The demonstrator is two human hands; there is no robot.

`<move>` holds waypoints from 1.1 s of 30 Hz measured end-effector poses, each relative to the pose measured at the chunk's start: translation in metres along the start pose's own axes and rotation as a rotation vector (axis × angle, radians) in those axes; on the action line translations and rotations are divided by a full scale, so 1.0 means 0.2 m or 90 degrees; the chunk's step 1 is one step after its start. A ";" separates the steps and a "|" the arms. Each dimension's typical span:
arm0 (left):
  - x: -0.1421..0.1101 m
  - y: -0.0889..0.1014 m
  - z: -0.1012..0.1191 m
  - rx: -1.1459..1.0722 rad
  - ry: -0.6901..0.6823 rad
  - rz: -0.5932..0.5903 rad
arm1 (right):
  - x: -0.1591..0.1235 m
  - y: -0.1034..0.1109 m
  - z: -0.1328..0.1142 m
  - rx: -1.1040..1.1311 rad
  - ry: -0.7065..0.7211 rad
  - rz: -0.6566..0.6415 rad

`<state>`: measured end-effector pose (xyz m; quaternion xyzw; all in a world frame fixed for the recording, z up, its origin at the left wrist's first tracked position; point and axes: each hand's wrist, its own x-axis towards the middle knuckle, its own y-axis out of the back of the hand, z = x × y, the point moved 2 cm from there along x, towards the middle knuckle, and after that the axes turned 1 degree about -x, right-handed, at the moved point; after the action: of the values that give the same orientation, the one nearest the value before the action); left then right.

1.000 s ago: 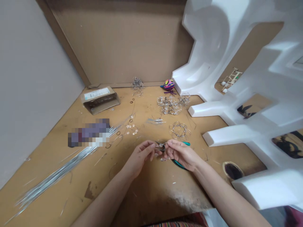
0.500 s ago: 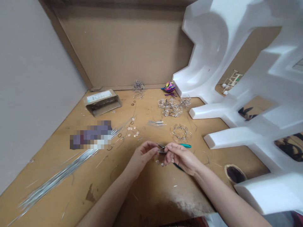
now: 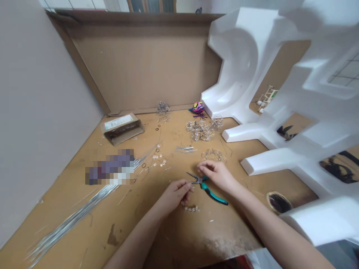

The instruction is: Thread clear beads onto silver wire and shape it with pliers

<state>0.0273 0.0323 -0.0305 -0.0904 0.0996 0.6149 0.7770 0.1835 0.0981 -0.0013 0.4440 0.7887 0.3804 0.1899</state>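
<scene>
My left hand (image 3: 179, 191) is closed in a pinch on a beaded wire. Its clear round beads (image 3: 191, 209) hang in a short curved row below the fingers. Pliers (image 3: 198, 179) with turquoise and black handles lie on the brown surface between my hands, their jaws spread apart near my left fingertips. Over one plier handle, my right hand (image 3: 215, 172) has its thumb and fingertips drawn together; anything between them is too small to make out. Just beyond that hand is a ring of bent wire and beads (image 3: 213, 154), partly covered by it.
Long silver wires (image 3: 81, 209) stretch across the left. Loose clear beads (image 3: 159, 160) and short cut wires (image 3: 185, 149) lie ahead. Farther back are beaded wire pieces (image 3: 200, 130), an open small carton (image 3: 123, 129) and a colourful toy (image 3: 198, 107). White moulded foam (image 3: 263, 160) stands along the right.
My hands have moved apart: the left came nearer with the beaded wire, the right shifted slightly away. The pliers between them now show more fully. The camera view has tilted up a little.
</scene>
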 end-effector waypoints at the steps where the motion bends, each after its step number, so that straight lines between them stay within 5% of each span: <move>1: 0.01 -0.01 -0.02 0.030 0.015 -0.005 | 0.04 0.03 0.00 -0.049 0.003 0.012; 9: 0.00 -0.01 -0.05 0.379 -0.188 0.149 | 0.45 0.05 0.01 -0.425 0.023 -0.065; 14: -0.02 0.00 -0.02 0.528 -0.231 0.190 | 0.53 0.01 0.01 -0.540 0.049 -0.138; 23: -0.03 0.03 0.01 0.595 -0.267 0.236 | 0.50 0.11 0.01 -0.570 0.030 -0.193; 33: 0.11 0.04 0.32 0.839 -0.243 0.204 | 0.23 0.18 -0.24 -0.521 0.148 -0.112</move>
<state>0.0279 0.0715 0.0252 0.5246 0.3256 0.5384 0.5735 0.1471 0.1277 0.0587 0.2172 0.6237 0.6917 0.2921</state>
